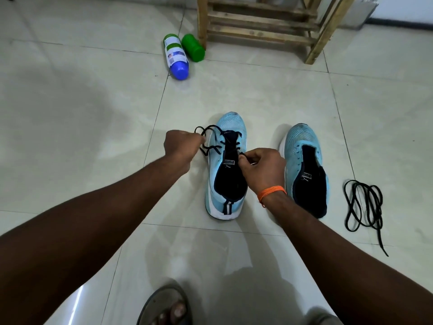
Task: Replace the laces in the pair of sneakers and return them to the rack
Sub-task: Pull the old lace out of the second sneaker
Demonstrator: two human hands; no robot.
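Down on the pale tiled floor (257,102), a pair of light blue sneakers stands side by side, toes pointing to the far side. The laced sneaker (230,124), on the left, has a black lace (212,148) threaded part-way through its eyelets. The person's left hand (181,145) is clenched round a bunch of that lace just left of the shoe, with loops sticking out past the knuckles. The right hand (262,167) pinches the other end of the lace between thumb and fingertips, right over the dark tongue. An orange thread band (271,192) circles the right wrist. The second sneaker (302,141) stands just to the right with its eyelets bare, partly behind the right wrist. Further right, a loose lace (363,205), also black, lies in a coil on the tiles, one end trailing nearer. At the far side stands a wooden rack (257,26) with slatted shelves. Against its left leg lie two bottles on their sides, a green bottle (193,48) and a white bottle (177,56) with a blue cap. At the near edge, a foot in a sandal (166,306) shows.
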